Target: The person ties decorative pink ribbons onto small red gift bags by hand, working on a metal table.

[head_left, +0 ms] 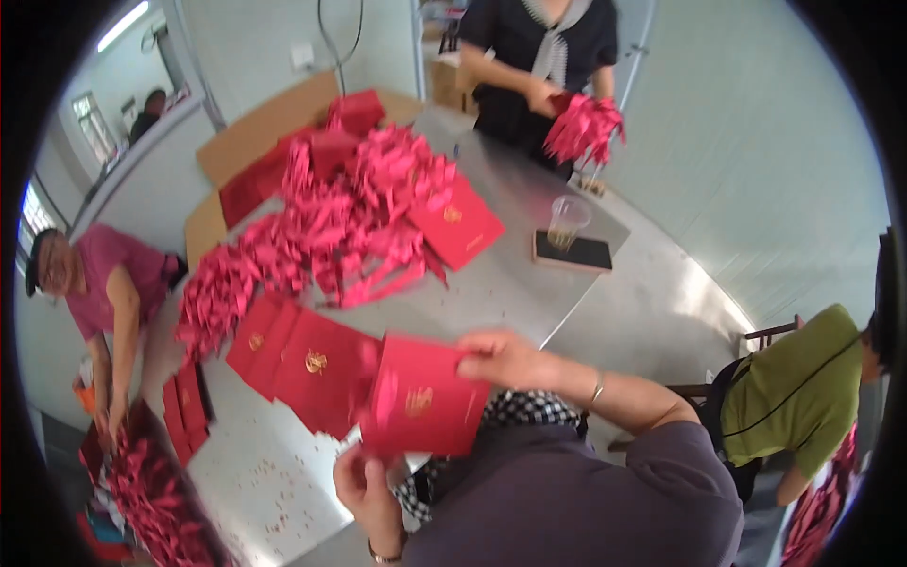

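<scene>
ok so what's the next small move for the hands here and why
Probably lower the held folder onto the overlapping red folders just left of it: the right hand grips its upper right corner, the left hand is by its lower left corner, and that row lies close by on the table.

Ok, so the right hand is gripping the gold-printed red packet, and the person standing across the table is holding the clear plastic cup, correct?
Not the cup: in the head view, the standing person holds a bunch of pink-red ribbons, and the clear plastic cup is near the right edge of the table. The right hand does grip the gold-printed red packet.
</scene>
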